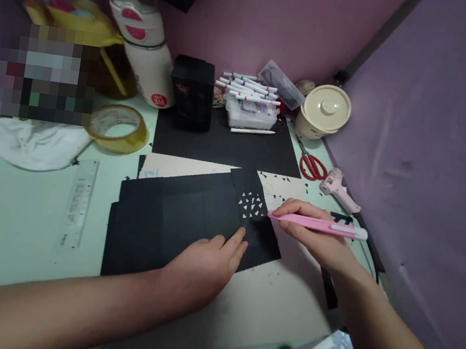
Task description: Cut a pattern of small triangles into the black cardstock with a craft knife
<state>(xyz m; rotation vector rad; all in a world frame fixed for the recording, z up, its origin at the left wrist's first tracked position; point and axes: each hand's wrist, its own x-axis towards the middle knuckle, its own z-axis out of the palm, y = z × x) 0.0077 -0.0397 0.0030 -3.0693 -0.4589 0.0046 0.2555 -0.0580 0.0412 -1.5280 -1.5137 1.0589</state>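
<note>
My left hand (207, 260) lies flat on a sheet of black paper (175, 218), fingers pressed down near its right part. My right hand (315, 235) grips a pink craft knife (317, 224), its tip at the black paper beside a patch of small triangular cut-outs (252, 205). The black paper rests on a beige cutting board (267, 300). Small black triangular scraps (284, 179) lie on the board beyond the paper.
Red scissors (312, 166), a pink glue gun (339, 189) and a lidded cream pot (324, 111) sit at the right back. A box of markers (250, 99), a black box (192, 91), a tape roll (116, 126), a clear ruler (78, 202) and white cloth (33, 143) lie left and behind.
</note>
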